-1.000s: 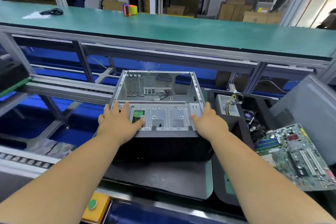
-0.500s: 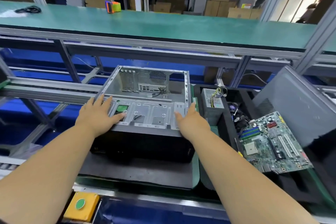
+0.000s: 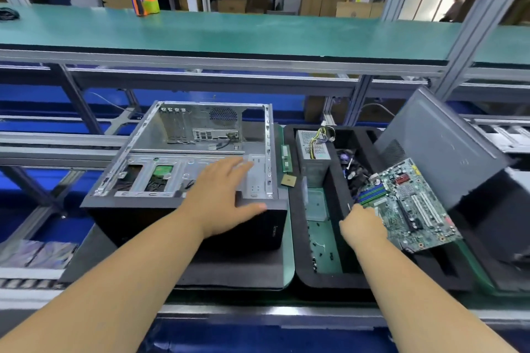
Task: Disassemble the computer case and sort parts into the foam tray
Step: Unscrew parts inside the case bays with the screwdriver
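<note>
Two hands work: the left hand rests flat, fingers straight, on the computer case; the right hand grips the motherboard over the foam tray.

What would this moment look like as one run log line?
left hand: open, resting on computer case | right hand: touching motherboard, grip unclear | foam tray: holds power supply
</note>
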Motion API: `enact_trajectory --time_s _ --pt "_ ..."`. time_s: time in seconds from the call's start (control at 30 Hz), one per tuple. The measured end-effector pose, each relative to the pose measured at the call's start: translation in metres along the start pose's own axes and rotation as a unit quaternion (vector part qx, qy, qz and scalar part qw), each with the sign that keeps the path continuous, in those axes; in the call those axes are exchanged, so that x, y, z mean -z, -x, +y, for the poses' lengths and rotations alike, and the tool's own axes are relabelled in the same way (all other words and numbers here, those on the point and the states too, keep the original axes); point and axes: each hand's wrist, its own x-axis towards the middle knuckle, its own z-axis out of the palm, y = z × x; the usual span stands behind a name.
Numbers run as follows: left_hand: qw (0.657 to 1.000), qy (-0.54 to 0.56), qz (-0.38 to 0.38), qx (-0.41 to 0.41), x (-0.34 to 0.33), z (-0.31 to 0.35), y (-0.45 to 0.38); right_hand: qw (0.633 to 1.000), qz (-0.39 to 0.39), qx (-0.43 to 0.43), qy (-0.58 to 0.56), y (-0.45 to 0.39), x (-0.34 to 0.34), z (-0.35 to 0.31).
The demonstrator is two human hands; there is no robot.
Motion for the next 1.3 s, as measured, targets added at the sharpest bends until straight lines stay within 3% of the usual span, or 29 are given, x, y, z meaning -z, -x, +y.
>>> enact_trajectory --time_s 0.1,0.2,0.47,0.67,0.8,0.9,0.97,1.1,1.3 --pt "0.998 -0.042 -0.041 -0.022 -0.013 0.015 -0.008 1.0 -0.014 -0.018 0.003 -0.004 -0.006 0.014" --pt "0.998 -0.034 -0.059 0.008 -0.025 0.021 -0.015 0.999 -0.027 -0.022 0.0 -0.007 -0.011 0.022" --pt "0.996 -0.053 -0.071 0.0 -0.032 0.021 -0.022 0.999 -0.047 -0.01 -0.004 -0.014 -0.019 0.03" --pt "0.997 -0.004 -0.073 0.014 -0.027 0.024 -0.026 0.988 0.031 0.025 -0.152 -0.014 0.006 0.004" --pt "0.991 0.107 -0.081 0.012 -0.016 0.022 -0.024 0.966 0.084 0.08 -0.231 -0.007 0.038 -0.035" --pt "0.966 0.248 -0.051 0.045 -0.006 0.012 -0.019 0.943 0.098 0.128 -0.292 0.0 0.054 -0.071" --pt "0.958 0.278 -0.013 0.068 0.0 0.001 -0.016 0.924 0.104 0.161 -0.332 0.006 0.059 -0.094" --pt "0.974 0.198 0.048 0.097 0.018 -0.041 -0.008 0.88 0.104 0.193 -0.422 0.023 0.061 -0.137" --pt "0.97 0.142 0.09 0.176 0.041 -0.122 0.005 0.858 0.055 0.192 -0.473 0.045 0.054 -0.193"
